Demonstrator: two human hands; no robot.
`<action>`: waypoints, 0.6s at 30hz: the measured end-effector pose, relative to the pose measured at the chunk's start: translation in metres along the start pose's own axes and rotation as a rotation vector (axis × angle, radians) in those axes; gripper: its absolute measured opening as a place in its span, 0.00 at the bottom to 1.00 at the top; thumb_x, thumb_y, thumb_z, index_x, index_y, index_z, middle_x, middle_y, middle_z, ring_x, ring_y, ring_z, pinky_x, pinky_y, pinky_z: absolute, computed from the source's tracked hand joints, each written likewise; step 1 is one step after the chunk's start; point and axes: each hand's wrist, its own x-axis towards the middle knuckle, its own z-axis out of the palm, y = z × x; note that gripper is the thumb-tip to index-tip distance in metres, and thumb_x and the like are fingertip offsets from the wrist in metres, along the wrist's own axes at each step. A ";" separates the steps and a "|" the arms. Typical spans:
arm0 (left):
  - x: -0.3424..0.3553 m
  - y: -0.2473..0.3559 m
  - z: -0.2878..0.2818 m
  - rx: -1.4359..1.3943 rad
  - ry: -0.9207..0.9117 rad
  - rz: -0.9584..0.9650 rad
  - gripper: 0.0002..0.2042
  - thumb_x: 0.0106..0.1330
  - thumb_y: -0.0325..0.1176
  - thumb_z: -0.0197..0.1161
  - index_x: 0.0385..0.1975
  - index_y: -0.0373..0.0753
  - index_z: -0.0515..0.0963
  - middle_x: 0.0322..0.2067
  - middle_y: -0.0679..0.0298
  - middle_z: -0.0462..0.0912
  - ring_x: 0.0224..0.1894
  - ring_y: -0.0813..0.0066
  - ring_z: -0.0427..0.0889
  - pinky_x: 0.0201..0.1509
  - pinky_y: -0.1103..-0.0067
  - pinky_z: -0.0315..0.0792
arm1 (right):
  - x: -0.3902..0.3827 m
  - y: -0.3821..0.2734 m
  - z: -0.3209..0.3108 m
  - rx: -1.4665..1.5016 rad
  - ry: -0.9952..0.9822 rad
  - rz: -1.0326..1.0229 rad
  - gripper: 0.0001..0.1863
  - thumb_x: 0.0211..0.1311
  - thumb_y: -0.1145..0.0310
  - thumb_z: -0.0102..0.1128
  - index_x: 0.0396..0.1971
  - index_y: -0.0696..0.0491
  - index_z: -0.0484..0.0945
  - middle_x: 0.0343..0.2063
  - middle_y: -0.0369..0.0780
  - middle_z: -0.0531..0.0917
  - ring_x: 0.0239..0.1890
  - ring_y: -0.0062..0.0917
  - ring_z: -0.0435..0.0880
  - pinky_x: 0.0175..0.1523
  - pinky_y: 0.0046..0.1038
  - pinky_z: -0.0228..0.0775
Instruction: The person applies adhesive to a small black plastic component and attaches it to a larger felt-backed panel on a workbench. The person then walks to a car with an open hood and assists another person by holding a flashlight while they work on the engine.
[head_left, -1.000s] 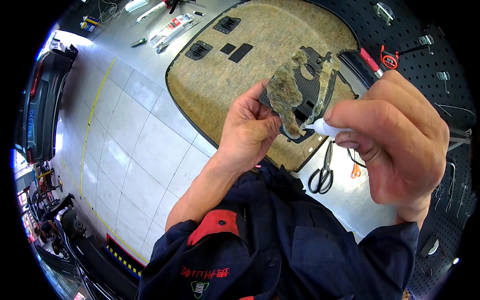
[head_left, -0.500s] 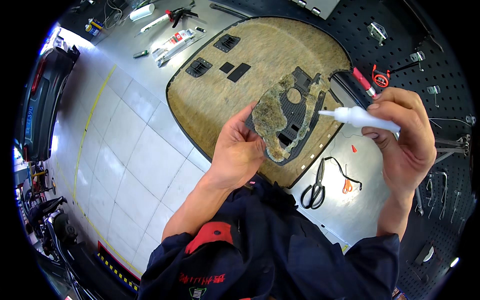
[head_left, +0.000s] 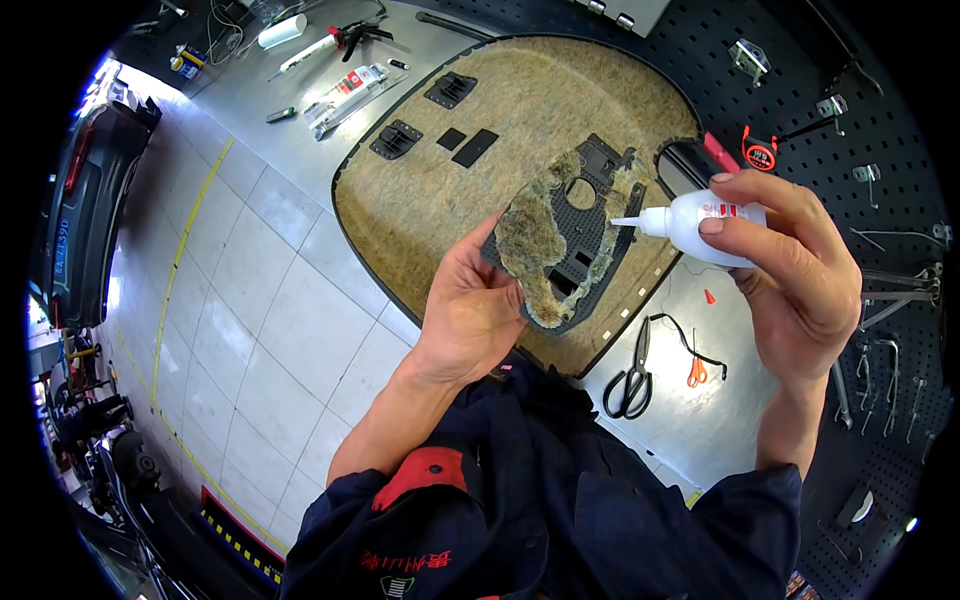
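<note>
A dark navy work jacket (head_left: pixel 560 500) with a red shoulder patch (head_left: pixel 425 472) is worn; sleeves are rolled, forearms bared.

The left hand (head_left: pixel 470 305) is raised in front of the chest, palm toward the camera, thumb and fingers closed on the lower left edge of the black plastic part (head_left: pixel 565 235), which it holds tilted upright. Its bare forearm runs down and to the left of that part into a rolled dark sleeve. The right hand (head_left: pixel 790 265) sits to the right of the part, fingers curled around a white bottle (head_left: pixel 700 217), wrist bent, forearm dropping straight down.
</note>
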 end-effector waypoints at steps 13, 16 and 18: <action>-0.001 -0.004 -0.004 -0.048 0.028 -0.045 0.36 0.60 0.09 0.56 0.72 0.29 0.61 0.63 0.54 0.78 0.61 0.63 0.82 0.64 0.68 0.77 | 0.008 -0.006 0.001 0.235 0.034 0.204 0.23 0.55 0.85 0.70 0.53 0.62 0.81 0.48 0.44 0.85 0.52 0.28 0.84 0.58 0.28 0.76; 0.002 -0.002 0.003 -0.038 -0.029 -0.044 0.34 0.60 0.10 0.58 0.70 0.28 0.63 0.62 0.55 0.79 0.61 0.65 0.81 0.65 0.69 0.76 | 0.014 -0.001 -0.001 0.122 -0.020 0.105 0.20 0.55 0.84 0.70 0.50 0.61 0.82 0.45 0.42 0.85 0.47 0.26 0.85 0.55 0.27 0.76; 0.001 -0.002 0.005 -0.034 -0.024 -0.029 0.32 0.60 0.10 0.59 0.69 0.28 0.65 0.61 0.56 0.79 0.61 0.66 0.81 0.65 0.70 0.76 | 0.018 -0.002 -0.003 0.047 -0.033 0.048 0.19 0.54 0.83 0.71 0.48 0.61 0.83 0.43 0.42 0.86 0.45 0.25 0.85 0.53 0.27 0.77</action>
